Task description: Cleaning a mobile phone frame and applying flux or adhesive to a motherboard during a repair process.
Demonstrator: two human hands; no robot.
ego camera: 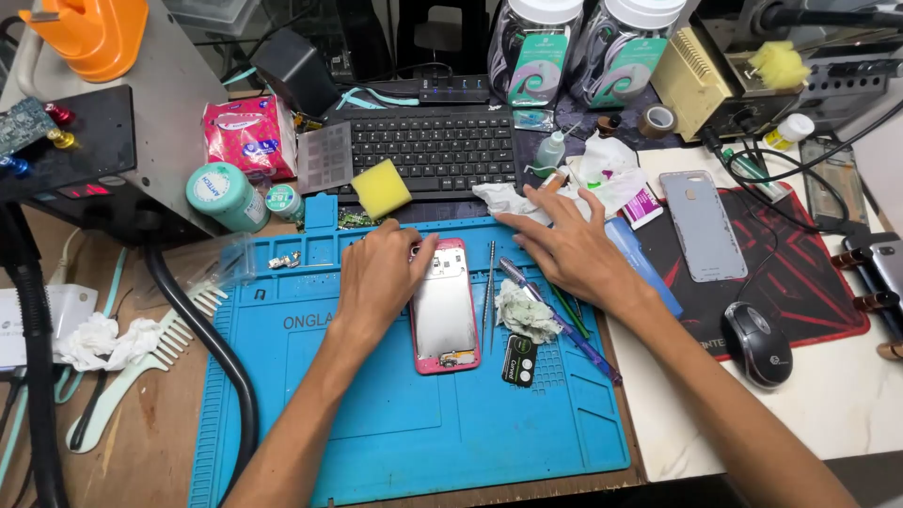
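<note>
An opened pink phone [445, 315] lies face down on the blue repair mat [395, 414], its metal inner plate showing. My left hand [381, 273] rests on the phone's upper left edge, fingers curled against it. My right hand [564, 246] lies flat, fingers spread, on the mat's upper right, fingertips touching crumpled white tissue [513, 199]. Metal tweezers [490, 292] lie just right of the phone. A purple pen-like tool [560, 320] and another wad of tissue [527, 315] lie under my right wrist.
A black keyboard [428, 150] and yellow sponge [381, 188] sit behind the mat. To the right, a grey phone back cover [702, 226] lies on a red and black mouse pad [800, 282] beside a black mouse [757, 343]. A black hose [202, 339] crosses the left.
</note>
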